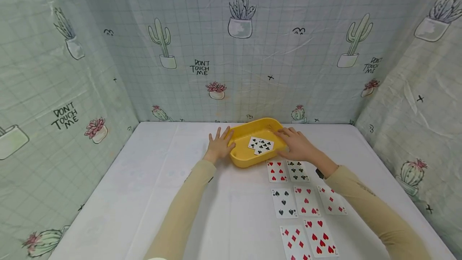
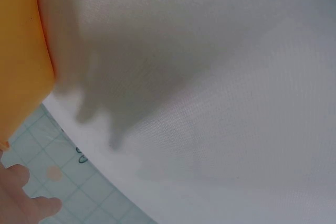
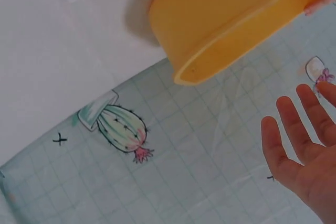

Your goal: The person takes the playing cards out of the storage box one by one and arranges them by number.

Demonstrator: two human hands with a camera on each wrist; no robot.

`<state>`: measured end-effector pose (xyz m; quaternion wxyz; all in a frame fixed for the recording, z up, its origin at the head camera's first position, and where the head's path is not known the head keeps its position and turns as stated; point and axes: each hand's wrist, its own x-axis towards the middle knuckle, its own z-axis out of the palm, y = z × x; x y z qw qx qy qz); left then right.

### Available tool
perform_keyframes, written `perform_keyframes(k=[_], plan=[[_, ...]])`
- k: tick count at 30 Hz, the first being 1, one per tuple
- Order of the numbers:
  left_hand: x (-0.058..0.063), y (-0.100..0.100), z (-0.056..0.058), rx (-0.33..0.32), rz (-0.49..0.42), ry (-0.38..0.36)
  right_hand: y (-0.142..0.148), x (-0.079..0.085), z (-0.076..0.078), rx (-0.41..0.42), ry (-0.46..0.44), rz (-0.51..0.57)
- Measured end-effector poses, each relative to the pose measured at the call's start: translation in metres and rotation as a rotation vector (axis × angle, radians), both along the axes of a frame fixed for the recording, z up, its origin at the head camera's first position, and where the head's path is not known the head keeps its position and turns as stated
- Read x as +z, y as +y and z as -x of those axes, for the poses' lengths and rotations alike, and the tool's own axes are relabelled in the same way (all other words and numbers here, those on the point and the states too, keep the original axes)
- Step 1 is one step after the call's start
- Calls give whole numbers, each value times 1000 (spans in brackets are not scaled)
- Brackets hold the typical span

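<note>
A yellow tray (image 1: 242, 163) stands at the back of the table with several black-suited playing cards (image 1: 265, 146) overlapping inside it. At its left end is my left hand (image 1: 217, 147), fingers spread and straight, thumb against the wall. My right hand (image 1: 298, 146) is at the opposite end, its fingers extended near the rim. In the right wrist view that hand (image 3: 310, 174) shows relaxed fingers, with the tray (image 3: 210, 30) beyond them. Only part of the left hand (image 2: 23, 195) appears in the left wrist view, below the tray's side (image 2: 23, 40).
Face-up cards lie in rows at the right of the white table (image 1: 162, 196): a six of hearts (image 1: 277, 171) and a six of clubs (image 1: 298, 171), then fives such as the five of spades (image 1: 284, 203), then sevens (image 1: 321, 238). A patterned cloth (image 1: 252, 59) hangs behind.
</note>
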<state>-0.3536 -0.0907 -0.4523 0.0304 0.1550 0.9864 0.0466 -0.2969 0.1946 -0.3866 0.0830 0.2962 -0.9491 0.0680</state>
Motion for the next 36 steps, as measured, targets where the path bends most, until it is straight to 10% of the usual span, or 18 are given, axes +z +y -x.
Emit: perform_keyframes(k=[36], plan=[[4, -1, -3, -3, -11, -33, -49, -45, 74, -159, -326, -70]])
